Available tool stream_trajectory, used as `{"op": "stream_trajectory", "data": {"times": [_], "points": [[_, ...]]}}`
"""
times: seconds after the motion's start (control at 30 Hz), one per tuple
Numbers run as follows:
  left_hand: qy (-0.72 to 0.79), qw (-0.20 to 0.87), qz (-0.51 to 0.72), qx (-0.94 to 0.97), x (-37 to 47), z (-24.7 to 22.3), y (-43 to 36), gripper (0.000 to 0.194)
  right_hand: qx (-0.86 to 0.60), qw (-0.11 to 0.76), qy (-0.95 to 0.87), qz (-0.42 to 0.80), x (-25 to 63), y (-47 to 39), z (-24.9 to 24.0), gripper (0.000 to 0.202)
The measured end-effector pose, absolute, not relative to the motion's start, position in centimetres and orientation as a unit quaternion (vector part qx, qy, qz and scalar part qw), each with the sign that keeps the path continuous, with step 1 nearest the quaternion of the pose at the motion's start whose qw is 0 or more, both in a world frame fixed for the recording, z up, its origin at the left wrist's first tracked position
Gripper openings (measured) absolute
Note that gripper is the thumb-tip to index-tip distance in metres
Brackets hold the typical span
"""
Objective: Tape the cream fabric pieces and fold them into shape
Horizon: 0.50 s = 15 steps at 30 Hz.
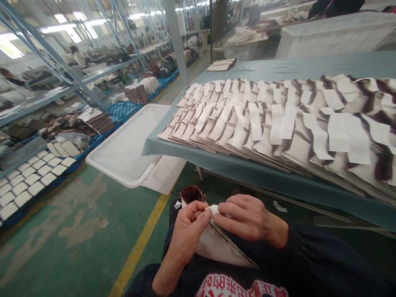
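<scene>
Teal cloth covers the bench (266, 66), spread with overlapping pale pieces (297, 144) and white strips (255, 123); left of the bench I see a white tub (123, 152). On the bench's near side, left hand (188, 225) and right hand (247, 216), grips narrow, pinch a small white piece (213, 208) above folded cloth (213, 245).

Both hands (189, 226) (246, 216) at pale fabric (213, 246) (a white bit (214, 209) between them), near a teal-covered table (213, 161).
</scene>
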<state>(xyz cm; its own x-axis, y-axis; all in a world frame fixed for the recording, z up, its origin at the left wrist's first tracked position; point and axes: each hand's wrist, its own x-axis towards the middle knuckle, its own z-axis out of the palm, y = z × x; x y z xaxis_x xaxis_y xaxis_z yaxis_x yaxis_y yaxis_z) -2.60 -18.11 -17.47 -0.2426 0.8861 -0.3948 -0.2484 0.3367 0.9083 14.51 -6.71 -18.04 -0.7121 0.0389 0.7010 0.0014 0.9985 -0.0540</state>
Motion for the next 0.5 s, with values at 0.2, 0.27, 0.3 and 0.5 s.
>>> {"op": "stream_trajectory", "data": {"times": [0.2, 0.27, 0.3, 0.5], "points": [[0.604, 0.547, 0.507, 0.279, -2.6, -17.4, -18.2, 0.049, -0.086, 0.407, -0.909, 0.013, 14.3, -6.9, -19.6, 0.02], [0.605, 0.547, 0.503, 0.285, -2.6, -17.4, -18.4, 0.047, -0.092, 0.409, -0.908, 0.016, 14.2, -7.0, -20.0, 0.017], [0.605, 0.547, 0.502, 0.289, -2.6, -17.4, -18.4, 0.047, -0.093, 0.412, -0.906, 0.017, 14.2, -7.0, -20.2, 0.015], [0.59, 0.544, 0.5, 0.326, -2.5, -17.4, -18.3, 0.046, -0.112, 0.443, -0.889, 0.025, 14.0, -7.5, -20.2, 0.009]]}}
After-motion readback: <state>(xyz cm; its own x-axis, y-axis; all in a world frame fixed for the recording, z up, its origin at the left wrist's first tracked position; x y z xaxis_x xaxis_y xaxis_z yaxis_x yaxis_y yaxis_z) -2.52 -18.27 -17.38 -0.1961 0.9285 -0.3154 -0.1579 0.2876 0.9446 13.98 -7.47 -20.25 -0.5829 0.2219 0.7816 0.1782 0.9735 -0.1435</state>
